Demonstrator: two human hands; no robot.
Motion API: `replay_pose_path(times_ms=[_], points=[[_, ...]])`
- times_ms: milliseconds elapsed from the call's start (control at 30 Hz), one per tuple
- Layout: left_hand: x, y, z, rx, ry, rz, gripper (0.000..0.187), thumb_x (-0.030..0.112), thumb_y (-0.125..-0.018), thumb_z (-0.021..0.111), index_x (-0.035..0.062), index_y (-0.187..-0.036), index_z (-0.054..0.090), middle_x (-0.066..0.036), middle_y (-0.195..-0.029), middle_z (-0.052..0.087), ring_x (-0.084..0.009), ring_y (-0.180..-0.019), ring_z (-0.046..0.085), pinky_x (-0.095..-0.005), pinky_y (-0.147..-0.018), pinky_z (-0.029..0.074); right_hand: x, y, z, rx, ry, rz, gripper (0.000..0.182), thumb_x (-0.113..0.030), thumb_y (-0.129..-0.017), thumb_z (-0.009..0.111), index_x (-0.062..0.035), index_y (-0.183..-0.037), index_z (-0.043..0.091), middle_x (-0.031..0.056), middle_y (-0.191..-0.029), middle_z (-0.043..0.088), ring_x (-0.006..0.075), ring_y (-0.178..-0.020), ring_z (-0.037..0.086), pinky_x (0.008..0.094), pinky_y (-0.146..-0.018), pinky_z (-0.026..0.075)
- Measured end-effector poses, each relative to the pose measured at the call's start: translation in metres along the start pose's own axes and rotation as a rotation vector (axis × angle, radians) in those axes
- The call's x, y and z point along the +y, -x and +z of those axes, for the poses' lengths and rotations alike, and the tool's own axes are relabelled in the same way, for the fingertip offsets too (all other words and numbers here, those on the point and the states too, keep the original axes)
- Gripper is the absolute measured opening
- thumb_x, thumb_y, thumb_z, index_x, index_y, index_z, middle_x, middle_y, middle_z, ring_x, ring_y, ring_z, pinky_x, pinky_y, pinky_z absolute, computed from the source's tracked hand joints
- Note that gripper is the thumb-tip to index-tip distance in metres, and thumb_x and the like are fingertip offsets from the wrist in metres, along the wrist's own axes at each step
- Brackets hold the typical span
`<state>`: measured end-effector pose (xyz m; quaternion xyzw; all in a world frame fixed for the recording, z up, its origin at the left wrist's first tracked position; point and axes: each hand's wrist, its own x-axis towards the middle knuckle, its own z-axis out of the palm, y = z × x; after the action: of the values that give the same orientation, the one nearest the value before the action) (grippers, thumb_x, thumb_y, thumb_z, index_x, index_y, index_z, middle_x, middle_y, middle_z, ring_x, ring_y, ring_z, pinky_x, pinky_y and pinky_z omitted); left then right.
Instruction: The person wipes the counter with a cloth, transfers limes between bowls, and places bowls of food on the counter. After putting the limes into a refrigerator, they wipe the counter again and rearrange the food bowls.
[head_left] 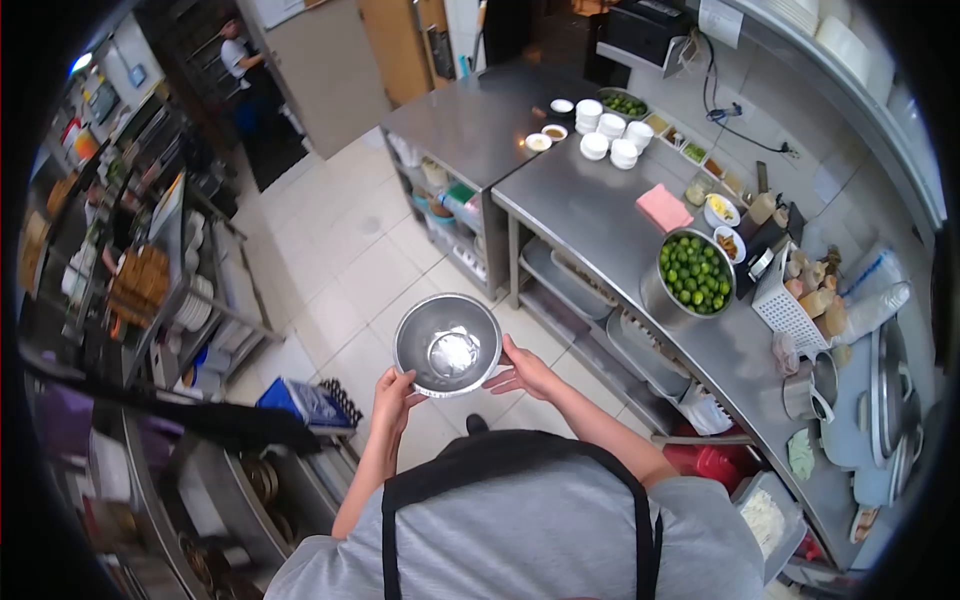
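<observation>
A shiny metal mixing bowl (414, 345) is held in front of my body, above the tiled floor. Its inside shows no contents, only a bright reflection at the bottom. My left hand (393, 396) grips the near left rim, thumb over the edge and fingers underneath. On the right side, my right hand (527, 372) supports the bowl with the thumb along the wall and the fingers reaching below. To the right, on the steel counter, stands a metal pot (662, 295) filled with small green limes (695, 272).
The steel counter (590, 225) along the right carries stacked white cups (611, 126), a pink cloth (664, 208) and a white basket (785, 305) of bottles. At left stand a shelf rack (225, 315) and a blue box (300, 402). A person (240, 60) stands at the far doorway.
</observation>
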<state>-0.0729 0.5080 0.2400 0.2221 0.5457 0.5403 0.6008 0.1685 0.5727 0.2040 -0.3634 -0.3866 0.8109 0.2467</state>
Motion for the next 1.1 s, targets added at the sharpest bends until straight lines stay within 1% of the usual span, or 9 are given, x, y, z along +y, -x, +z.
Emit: replay_pose_path(times_ms=[100, 200, 333, 400, 600, 767, 800, 967, 1100], points=[[0.019, -0.052, 0.008, -0.085, -0.137, 0.005, 0.011, 0.008, -0.078, 0.053, 0.0070, -0.069, 0.047, -0.005, -0.074, 0.056, -0.0140, -0.066, 0.057, -0.0294, -0.057, 0.053, -0.023, -0.023, -0.010, 0.080, -0.136, -0.079, 0.067, -0.055, -0.084, 0.032, -0.0002, -0.122, 0.034, 0.0205, -0.115, 0.045, 0.0253, -0.078, 0.060, 0.0337, -0.066, 0.052], [0.033, -0.091, 0.045, -0.221, -0.302, -0.003, 0.009, 0.009, -0.077, 0.057, 0.0047, -0.072, 0.050, -0.005, -0.086, 0.054, -0.0142, -0.075, 0.056, -0.0282, -0.059, 0.052, -0.045, -0.023, -0.022, 0.355, -0.033, -0.176, 0.033, -0.025, -0.086, 0.048, -0.0046, -0.110, 0.042, 0.0114, -0.097, 0.054, 0.0201, -0.071, 0.060, 0.0312, -0.060, 0.053], [0.033, -0.142, 0.101, -0.452, -0.285, -0.007, 0.010, 0.013, -0.079, 0.059, 0.0044, -0.083, 0.054, -0.004, -0.086, 0.055, -0.0123, -0.075, 0.056, -0.0281, -0.059, 0.052, -0.072, -0.014, -0.075, 0.533, 0.022, -0.275, 0.028, -0.015, -0.084, 0.050, -0.0055, -0.109, 0.042, 0.0110, -0.091, 0.055, 0.0176, -0.067, 0.060, 0.0270, -0.054, 0.053], [0.033, -0.163, 0.133, -0.594, -0.342, -0.076, 0.015, 0.015, -0.079, 0.060, 0.0061, -0.089, 0.053, -0.006, -0.099, 0.052, -0.0129, -0.085, 0.053, -0.0302, -0.067, 0.051, -0.088, -0.005, -0.103, 0.635, -0.062, -0.324, 0.027, -0.010, -0.082, 0.049, -0.0046, -0.108, 0.042, 0.0104, -0.086, 0.055, 0.0163, -0.062, 0.059, 0.0249, -0.050, 0.052], [0.038, -0.222, 0.210, -0.663, -0.409, -0.001, 0.031, 0.020, -0.077, 0.062, 0.0069, -0.103, 0.049, -0.003, -0.093, 0.052, -0.0116, -0.085, 0.051, -0.0290, -0.072, 0.046, -0.125, -0.007, -0.193, 0.882, -0.213, -0.514, 0.033, -0.006, -0.080, 0.049, 0.0022, -0.109, 0.038, 0.0124, -0.085, 0.052, 0.0164, -0.060, 0.056, 0.0270, -0.048, 0.052], [0.060, -0.283, 0.249, -0.700, -0.474, 0.084, 0.027, 0.022, -0.078, 0.061, 0.0059, -0.098, 0.054, -0.003, -0.091, 0.054, -0.0098, -0.081, 0.050, -0.0247, -0.070, 0.042, -0.137, -0.039, -0.243, 0.928, -0.309, -0.466, 0.033, -0.008, -0.082, 0.049, -0.0006, -0.111, 0.035, 0.0124, -0.083, 0.054, 0.0172, -0.058, 0.058, 0.0268, -0.048, 0.052], [0.069, -0.294, 0.255, -0.670, -0.541, 0.013, 0.027, 0.025, -0.079, 0.059, 0.0064, -0.099, 0.054, -0.004, -0.108, 0.052, -0.0126, -0.095, 0.049, -0.0280, -0.079, 0.042, -0.140, -0.046, -0.250, 0.910, -0.334, -0.448, 0.033, -0.008, -0.082, 0.050, -0.0014, -0.110, 0.035, 0.0124, -0.084, 0.054, 0.0173, -0.059, 0.058, 0.0267, -0.049, 0.052], [0.077, -0.346, 0.289, -0.659, -0.463, -0.010, 0.030, 0.027, -0.078, 0.060, 0.0072, -0.100, 0.055, -0.002, -0.102, 0.055, -0.0110, -0.093, 0.050, -0.0263, -0.077, 0.041, -0.143, -0.074, -0.266, 0.935, -0.389, -0.391, 0.037, -0.009, -0.081, 0.053, -0.0035, -0.112, 0.034, 0.0121, -0.088, 0.054, 0.0187, -0.062, 0.059, 0.0288, -0.054, 0.052], [0.087, -0.401, 0.321, -0.713, -0.539, -0.043, 0.035, 0.031, -0.075, 0.062, 0.0066, -0.098, 0.055, -0.003, -0.098, 0.056, -0.0115, -0.092, 0.050, -0.0273, -0.076, 0.041, -0.145, -0.088, -0.277, 0.923, -0.413, -0.362, 0.058, -0.012, -0.079, 0.058, -0.0037, -0.126, 0.025, 0.0127, -0.092, 0.053, 0.0185, -0.062, 0.059, 0.0288, -0.053, 0.052]])
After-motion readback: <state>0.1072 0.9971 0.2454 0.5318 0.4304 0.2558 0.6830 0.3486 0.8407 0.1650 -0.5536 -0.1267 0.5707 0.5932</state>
